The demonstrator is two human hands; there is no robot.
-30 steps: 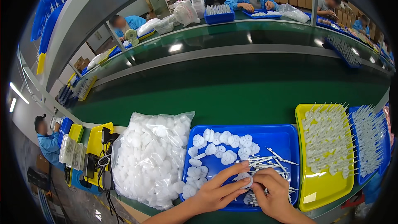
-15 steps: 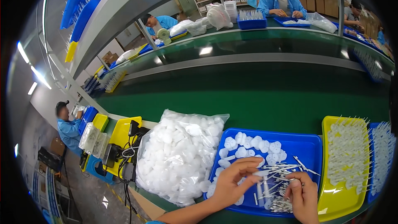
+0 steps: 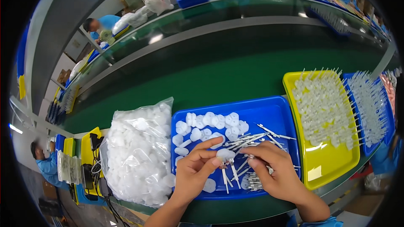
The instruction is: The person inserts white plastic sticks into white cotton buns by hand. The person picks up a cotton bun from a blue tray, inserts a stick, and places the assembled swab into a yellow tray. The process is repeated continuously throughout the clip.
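My left hand [image 3: 197,170] pinches a translucent white lobed plastic piece [image 3: 226,154] between thumb and fingers. Thin white rods [image 3: 234,172] hang down from this piece. Close on its right, the fingertips of my right hand [image 3: 275,170] are closed on a thin white rod [image 3: 248,156], mostly covered by the fingers. Both hands are over a blue tray [image 3: 275,111]. Several more lobed white pieces [image 3: 209,119] lie along its far and left sides. Loose rods [image 3: 242,141] are heaped in the middle, partly hidden by my right hand.
A clear bag of white pieces [image 3: 136,155] leans at the blue tray's left. To the right stand a yellow tray [image 3: 326,170] and another blue tray [image 3: 370,113], both filled with upright assembled pieces. Black cables [image 3: 97,159] lie left of the bag. A green belt [image 3: 202,67] runs behind.
The view has swung right and down. My right hand has come up from the rod heap to beside the lobed piece in my left hand, and a rod now shows in its fingertips.
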